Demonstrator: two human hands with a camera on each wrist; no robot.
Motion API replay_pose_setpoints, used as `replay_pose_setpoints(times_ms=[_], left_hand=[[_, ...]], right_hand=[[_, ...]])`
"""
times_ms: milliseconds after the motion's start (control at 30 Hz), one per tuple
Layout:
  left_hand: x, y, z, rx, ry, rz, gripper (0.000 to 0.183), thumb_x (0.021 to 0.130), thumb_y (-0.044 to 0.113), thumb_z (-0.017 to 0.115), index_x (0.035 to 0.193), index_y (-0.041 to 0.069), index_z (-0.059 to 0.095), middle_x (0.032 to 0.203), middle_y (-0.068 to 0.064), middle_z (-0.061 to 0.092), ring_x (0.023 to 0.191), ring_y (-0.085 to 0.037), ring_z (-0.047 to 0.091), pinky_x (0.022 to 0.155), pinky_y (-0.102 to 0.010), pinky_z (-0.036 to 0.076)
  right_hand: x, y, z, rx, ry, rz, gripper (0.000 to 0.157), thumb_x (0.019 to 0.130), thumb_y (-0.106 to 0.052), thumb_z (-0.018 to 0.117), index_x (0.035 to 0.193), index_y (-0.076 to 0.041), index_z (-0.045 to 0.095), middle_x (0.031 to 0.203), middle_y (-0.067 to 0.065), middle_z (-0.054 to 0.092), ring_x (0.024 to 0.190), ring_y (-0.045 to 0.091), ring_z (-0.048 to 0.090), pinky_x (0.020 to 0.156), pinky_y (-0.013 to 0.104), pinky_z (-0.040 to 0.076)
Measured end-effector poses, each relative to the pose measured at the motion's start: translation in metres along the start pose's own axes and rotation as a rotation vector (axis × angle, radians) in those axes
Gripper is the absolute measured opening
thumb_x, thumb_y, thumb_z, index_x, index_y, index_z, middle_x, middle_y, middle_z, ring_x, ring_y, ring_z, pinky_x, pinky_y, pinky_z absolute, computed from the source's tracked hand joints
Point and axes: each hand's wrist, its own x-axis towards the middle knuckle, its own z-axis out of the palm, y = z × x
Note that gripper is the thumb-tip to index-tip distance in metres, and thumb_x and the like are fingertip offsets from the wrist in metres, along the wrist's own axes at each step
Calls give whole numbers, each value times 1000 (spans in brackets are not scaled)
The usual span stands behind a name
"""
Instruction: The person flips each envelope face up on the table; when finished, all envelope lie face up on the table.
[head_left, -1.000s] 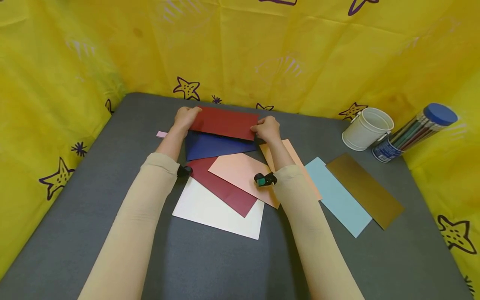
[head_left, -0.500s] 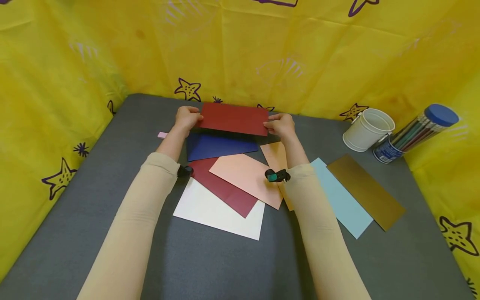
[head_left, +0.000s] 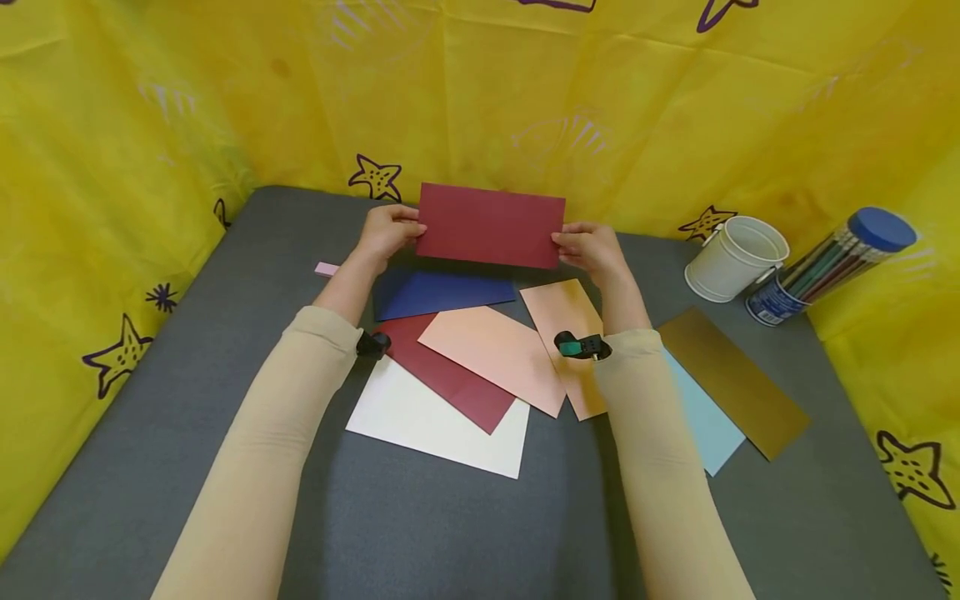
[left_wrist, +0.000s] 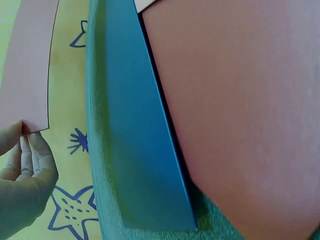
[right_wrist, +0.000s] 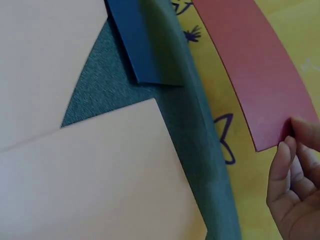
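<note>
Between my hands a dark red envelope-sized paper (head_left: 491, 225) is held up above the far part of the table, tilted to face me. My left hand (head_left: 387, 235) pinches its left edge between thumb and fingers, as the left wrist view shows at the paper's corner (left_wrist: 32, 75). At the opposite edge, my right hand (head_left: 596, 248) pinches the paper likewise, seen again in the right wrist view with the red paper (right_wrist: 265, 85). Below it lies a blue paper (head_left: 446, 294). Nearer me, a peach paper (head_left: 495, 354) overlaps another dark red one (head_left: 450, 375) and a white one (head_left: 435, 425).
An orange-peach paper (head_left: 562, 317) lies under my right forearm. Light blue (head_left: 712, 417) and brown (head_left: 727, 379) papers lie to the right. A white bucket (head_left: 727, 267) and a pencil-filled cup (head_left: 776, 300) stand at the back right. A small pink piece (head_left: 326, 269) sits left.
The red paper has risen, shifted right and tilted more toward me. My right hand has moved right with it and the left slightly, uncovering more of the orange-peach paper.
</note>
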Motion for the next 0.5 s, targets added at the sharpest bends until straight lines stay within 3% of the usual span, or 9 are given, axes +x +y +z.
replay_pose_setpoints(times_ms=[167, 300, 400, 500], left_hand=[[-3, 2, 3, -57, -17, 14, 37, 92, 6, 66, 126, -6, 59, 83, 8, 60, 74, -3, 61, 95, -33, 55], [-4, 3, 5, -34, -12, 13, 35, 91, 9, 67, 124, -4, 62, 94, 4, 63, 80, -4, 62, 97, -31, 54], [-5, 3, 5, 19, -6, 13, 34, 91, 13, 69, 122, 0, 65, 109, -2, 63, 92, -9, 61, 105, -37, 51], [-5, 1, 6, 41, -6, 24, 31, 91, 15, 69, 119, 2, 67, 110, -1, 64, 99, -13, 59, 108, -41, 48]], right_hand=[[0, 2, -12, 71, -36, 22, 25, 90, -15, 71, 111, -5, 61, 85, -3, 64, 69, 9, 64, 67, 15, 58], [-1, 4, -20, 98, -52, 23, 24, 90, -14, 72, 110, -6, 63, 93, -2, 64, 81, 11, 66, 74, 17, 59], [-3, 6, -24, 106, -60, 7, 17, 91, -14, 70, 106, -8, 64, 94, -4, 66, 89, 14, 67, 78, 18, 59], [-4, 8, -27, 133, -69, -13, 10, 92, -10, 68, 101, -9, 64, 91, -6, 69, 89, 13, 68, 77, 17, 59]])
